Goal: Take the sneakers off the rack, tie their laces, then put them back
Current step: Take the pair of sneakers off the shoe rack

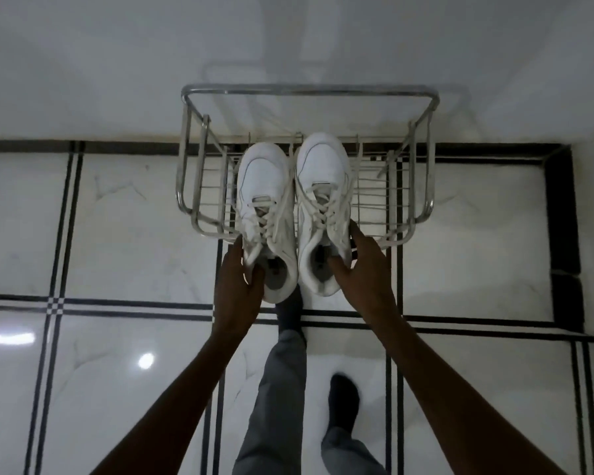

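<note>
Left hand and right hand each clamped on a sneaker collar, probably easiest for carrying over the rack.

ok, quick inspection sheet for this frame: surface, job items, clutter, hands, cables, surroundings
Surface: glossy white tiled floor with black lines, glare spots.
Job's things: two white sneakers, left sneaker and right sneaker, toes over the metal rack; whether the laces are tied cannot be told.
Clutter: nothing seen.
Grippers: left hand grips the left sneaker's heel; right hand grips the right one's, fingers in the collar.
Cables: nothing seen.
Surroundings: white wall; person's socked feet below.
</note>
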